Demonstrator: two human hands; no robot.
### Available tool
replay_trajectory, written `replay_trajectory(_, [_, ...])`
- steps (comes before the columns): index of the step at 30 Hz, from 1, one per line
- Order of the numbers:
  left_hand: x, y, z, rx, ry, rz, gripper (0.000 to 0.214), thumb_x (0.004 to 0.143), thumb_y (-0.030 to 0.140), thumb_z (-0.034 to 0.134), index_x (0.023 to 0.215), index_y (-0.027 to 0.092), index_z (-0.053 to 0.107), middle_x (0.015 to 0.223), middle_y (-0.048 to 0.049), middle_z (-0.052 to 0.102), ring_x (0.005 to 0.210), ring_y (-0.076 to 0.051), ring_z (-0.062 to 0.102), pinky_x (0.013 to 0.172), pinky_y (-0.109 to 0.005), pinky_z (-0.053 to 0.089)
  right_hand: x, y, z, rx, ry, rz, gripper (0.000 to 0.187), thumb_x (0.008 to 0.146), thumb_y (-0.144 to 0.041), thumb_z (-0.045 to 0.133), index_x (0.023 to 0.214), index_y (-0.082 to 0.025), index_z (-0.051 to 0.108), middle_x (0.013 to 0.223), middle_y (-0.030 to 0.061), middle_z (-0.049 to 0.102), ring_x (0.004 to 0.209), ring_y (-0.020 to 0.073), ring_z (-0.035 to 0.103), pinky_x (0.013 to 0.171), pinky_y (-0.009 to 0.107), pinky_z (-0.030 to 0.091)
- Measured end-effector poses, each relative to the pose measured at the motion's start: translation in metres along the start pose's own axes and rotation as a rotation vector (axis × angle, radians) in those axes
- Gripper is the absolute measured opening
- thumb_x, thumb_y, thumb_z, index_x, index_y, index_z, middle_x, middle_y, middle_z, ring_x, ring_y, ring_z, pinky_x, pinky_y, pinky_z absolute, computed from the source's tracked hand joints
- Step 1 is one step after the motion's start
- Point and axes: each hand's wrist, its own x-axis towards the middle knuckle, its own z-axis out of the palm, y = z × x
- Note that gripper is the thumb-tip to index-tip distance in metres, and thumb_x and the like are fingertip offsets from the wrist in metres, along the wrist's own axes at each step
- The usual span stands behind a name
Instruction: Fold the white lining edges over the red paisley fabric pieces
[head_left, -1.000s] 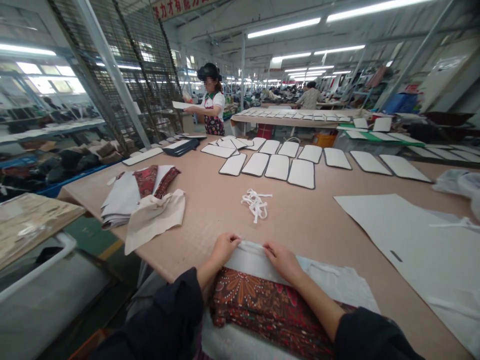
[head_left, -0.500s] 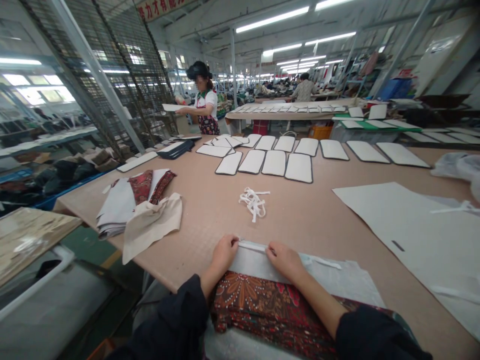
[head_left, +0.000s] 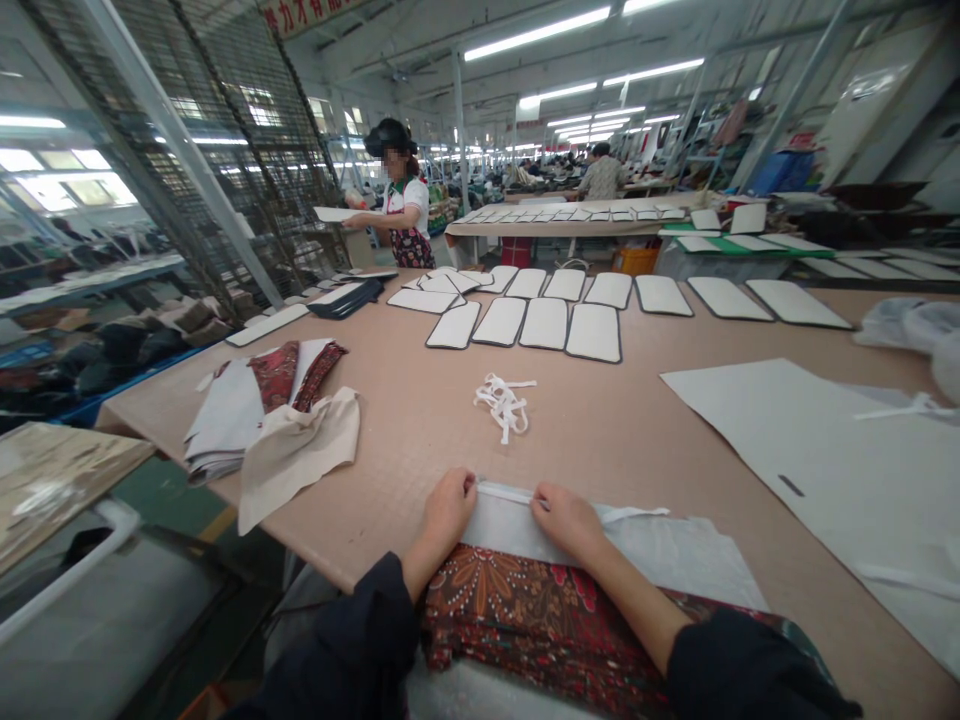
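At the near edge of the table, my left hand (head_left: 450, 507) pinches one end of a white tape (head_left: 504, 490) along the top edge of a pale, thin fabric sheet (head_left: 697, 552). A short way to the right, my right hand (head_left: 565, 516) is closed on the same tape, and its loose tail runs out past the fingers. The stretch between both hands lies straight. Under my forearms is a folded stack of brown and red patterned fabric (head_left: 510, 605), partly covered by my right arm. The fingertips are partly hidden behind the hands.
A tangle of white tape (head_left: 504, 408) lies ahead. Left of it are folded fabric pieces (head_left: 225, 425) and a beige cloth (head_left: 300, 450). Several dark-edged white panels (head_left: 592, 332) line the far side. A large white sheet (head_left: 772, 420) covers the right. A co-worker (head_left: 405, 200) stands beyond the table.
The tape's loose tail has shifted slightly up and to the left. Both hands keep their grip in nearly the same place. The view has turned slightly to the right.
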Motion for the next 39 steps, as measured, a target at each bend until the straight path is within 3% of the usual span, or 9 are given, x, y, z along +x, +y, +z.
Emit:
replay_trajectory(7, [-0.002,0.002,0.001,0.101,0.009,0.082,0.018,0.082,0.018,0.043,0.096,0.016,0.055,0.094,-0.0047,0.058,0.089,-0.015,0.053,0.076,-0.025,0.039,-0.003,-0.006,-0.003,-0.078,0.014,0.002,0.023,0.084,-0.029,0.038,0.084,-0.021,0.06,0.088,0.0066,0.066,0.079,0.0201,0.06,0.061,0.027,0.034])
replay_trajectory(12, [-0.007,0.011,-0.005,0.387,0.06,0.286,0.018,0.085,0.015,0.038,0.092,0.015,0.054,0.099,-0.0086,0.054,0.095,-0.02,0.048,0.082,-0.032,0.038,-0.002,-0.007,-0.007,-0.081,-0.007,0.018,0.024,0.085,-0.029,0.038,0.086,-0.021,0.06,0.089,0.007,0.066,0.081,0.0196,0.06,0.063,0.026,0.035])
replay_trajectory(19, [-0.013,0.027,-0.013,0.667,-0.071,0.561,0.021,0.084,0.009,0.038,0.082,0.01,0.059,0.084,-0.0129,0.058,0.086,-0.024,0.051,0.081,-0.04,0.036,0.001,-0.005,-0.011,-0.03,-0.026,0.051,0.028,0.087,-0.033,0.035,0.087,-0.021,0.061,0.089,0.0069,0.067,0.083,0.0189,0.06,0.064,0.026,0.036])
replay_trajectory(21, [-0.017,0.028,-0.012,0.708,-0.114,0.577,0.021,0.084,0.009,0.039,0.086,0.008,0.06,0.084,-0.0135,0.059,0.085,-0.025,0.052,0.079,-0.039,0.037,0.002,-0.005,-0.01,-0.046,-0.04,0.073,0.028,0.086,-0.032,0.036,0.088,-0.021,0.061,0.09,0.0075,0.067,0.084,0.0191,0.06,0.066,0.026,0.037])
replay_trajectory(24, [-0.023,0.028,-0.012,0.759,-0.132,0.586,0.029,0.086,0.011,0.039,0.109,0.008,0.054,0.09,-0.0145,0.061,0.088,-0.025,0.054,0.079,-0.039,0.038,0.002,-0.007,-0.01,-0.076,-0.046,0.09,0.027,0.084,-0.03,0.037,0.089,-0.02,0.062,0.091,0.0083,0.067,0.085,0.0201,0.06,0.067,0.027,0.038])
replay_trajectory(27, [-0.027,0.03,-0.013,0.804,-0.144,0.597,0.04,0.087,0.014,0.037,0.127,0.015,0.042,0.096,-0.0152,0.061,0.09,-0.025,0.055,0.079,-0.039,0.038,0.002,-0.009,-0.009,-0.092,-0.04,0.085,0.027,0.083,-0.03,0.037,0.088,-0.02,0.063,0.091,0.0085,0.067,0.085,0.0216,0.061,0.067,0.028,0.039])
replay_trajectory(32, [-0.029,0.042,-0.013,0.891,-0.194,0.575,0.046,0.088,0.016,0.037,0.133,0.025,0.035,0.092,-0.0147,0.062,0.086,-0.026,0.057,0.074,-0.038,0.037,0.003,-0.011,-0.011,-0.104,-0.048,0.086,0.029,0.084,-0.03,0.037,0.089,-0.021,0.063,0.092,0.0088,0.067,0.086,0.0224,0.061,0.067,0.029,0.04])
replay_trajectory(39, [-0.031,0.055,-0.003,0.955,-0.262,0.505,0.045,0.089,0.015,0.036,0.133,0.025,0.036,0.096,-0.0166,0.062,0.088,-0.028,0.058,0.075,-0.041,0.037,0.002,-0.011,-0.012,-0.125,-0.048,0.058,0.029,0.084,-0.028,0.037,0.089,-0.02,0.064,0.093,0.0089,0.067,0.086,0.022,0.062,0.067,0.029,0.041])
